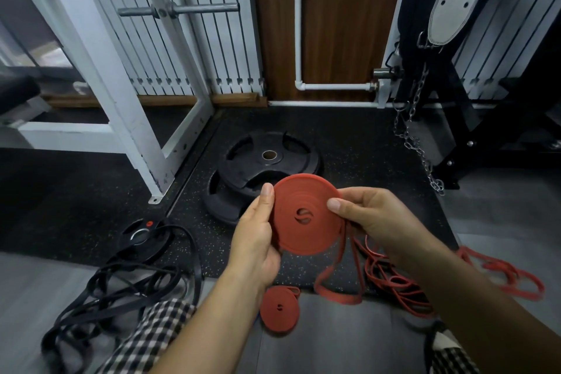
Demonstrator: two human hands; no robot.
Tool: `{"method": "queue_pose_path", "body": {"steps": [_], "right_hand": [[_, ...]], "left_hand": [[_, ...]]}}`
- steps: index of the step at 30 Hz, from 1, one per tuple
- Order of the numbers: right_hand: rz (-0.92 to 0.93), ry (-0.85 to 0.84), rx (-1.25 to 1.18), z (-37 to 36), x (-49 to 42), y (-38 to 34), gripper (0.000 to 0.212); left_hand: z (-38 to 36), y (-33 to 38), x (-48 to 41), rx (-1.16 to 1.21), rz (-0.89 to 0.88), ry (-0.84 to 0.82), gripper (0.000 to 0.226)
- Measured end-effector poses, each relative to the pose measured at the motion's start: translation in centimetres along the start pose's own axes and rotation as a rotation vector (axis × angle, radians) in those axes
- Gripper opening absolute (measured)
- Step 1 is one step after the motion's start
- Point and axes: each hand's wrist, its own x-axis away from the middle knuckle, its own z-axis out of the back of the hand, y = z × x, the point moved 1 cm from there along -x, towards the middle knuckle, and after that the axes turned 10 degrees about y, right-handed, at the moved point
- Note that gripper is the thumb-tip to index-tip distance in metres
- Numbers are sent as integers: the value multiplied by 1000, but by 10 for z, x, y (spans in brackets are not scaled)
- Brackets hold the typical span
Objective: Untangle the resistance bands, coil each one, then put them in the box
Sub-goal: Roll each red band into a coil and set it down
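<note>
Red coil point(306, 215) held mid-air betw both hands above the floor mat point(364, 146): left hand point(258, 240) cupping its edge, right hand point(373, 218) pinching rim w/ thumb on face. Loose tail point(337, 294) hanging to floor near tangled red bands point(391, 279). Risk: slack grip lets wraps spring open, or tail snags in pile; no box in view.

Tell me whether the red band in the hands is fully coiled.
Not fully: the red band is mostly coiled, but a loose tail hangs down.
</note>
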Motion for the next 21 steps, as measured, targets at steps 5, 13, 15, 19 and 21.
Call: {"method": "queue_pose_path", "body": {"steps": [5, 13, 15, 19, 21], "right_hand": [[25, -10, 83, 8, 0, -5, 12], [-25, -55, 10, 5, -1, -3, 25], [-16, -47, -4, 3, -1, -2, 24], [2, -6, -21, -8, 0, 1, 17], [-1, 8, -41, -14, 0, 5, 19]], "left_hand": [[5, 13, -6, -213, -15, -196, 45], [3, 5, -6, -118, -70, -88, 35], [2, 6, -6, -49, -91, -40, 30], [-1, 7, -3, 49, -109, 8, 27], [-2, 6, -3, 117, -99, 42, 21]]}}
